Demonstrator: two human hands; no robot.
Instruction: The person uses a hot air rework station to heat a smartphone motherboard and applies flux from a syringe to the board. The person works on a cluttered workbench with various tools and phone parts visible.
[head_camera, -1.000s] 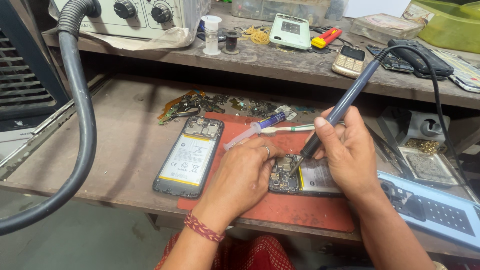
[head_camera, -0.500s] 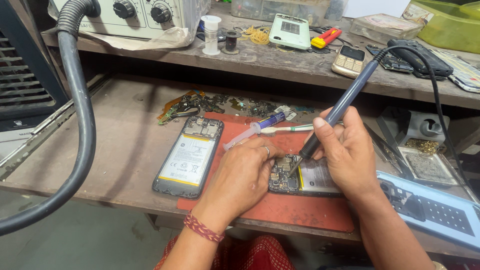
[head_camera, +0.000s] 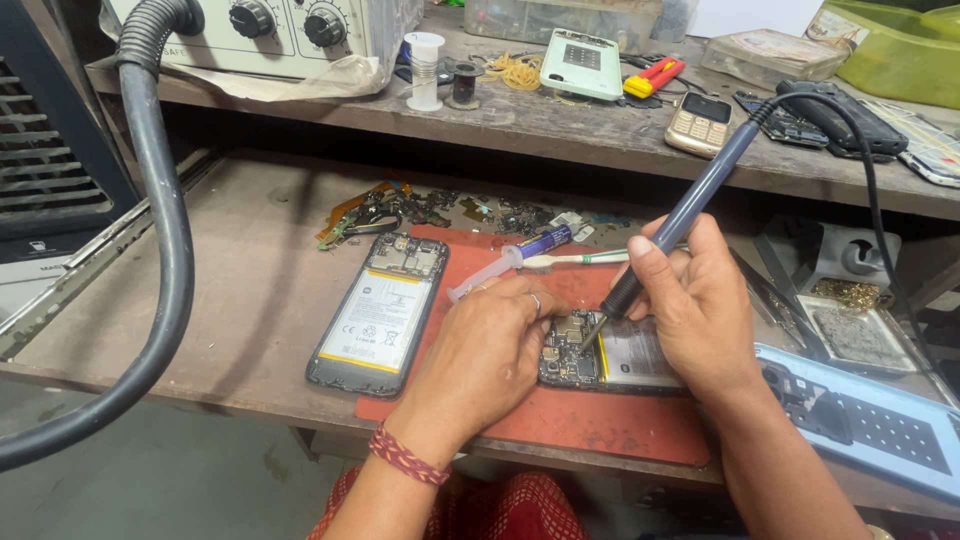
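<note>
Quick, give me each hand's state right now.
Left hand: fingers curled, pressing on the opened phone.
Right hand: closed around the soldering iron.

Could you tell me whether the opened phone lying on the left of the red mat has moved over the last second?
No. The opened phone keeps its place against the red mat's left edge.

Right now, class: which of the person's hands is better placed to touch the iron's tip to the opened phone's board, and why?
Probably the right hand: it grips the soldering iron, tip at the opened phone. The left hand rests on that phone, holding no tool.
</note>
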